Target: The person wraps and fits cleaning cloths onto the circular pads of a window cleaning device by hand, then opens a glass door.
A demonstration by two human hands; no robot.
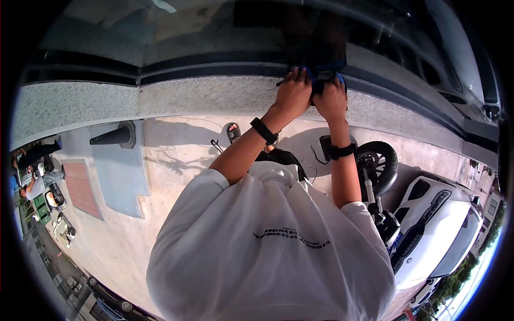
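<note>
Both hands are close together at the stone ledge (214,93) below a dark glass pane (214,37). My left hand (293,95) curls its fingers over a small blue-and-black item (320,84), whose kind I cannot make out. Beside it, my right hand (332,99) is also closed on that item, from the right. The fingers and shade hide most of the item. A black band sits on each wrist.
A motorcycle wheel (377,167) and a white car (436,230) stand to the right. On the left, a dark traffic cone (115,136) lies on the paving (176,155). People (37,184) are at the far left.
</note>
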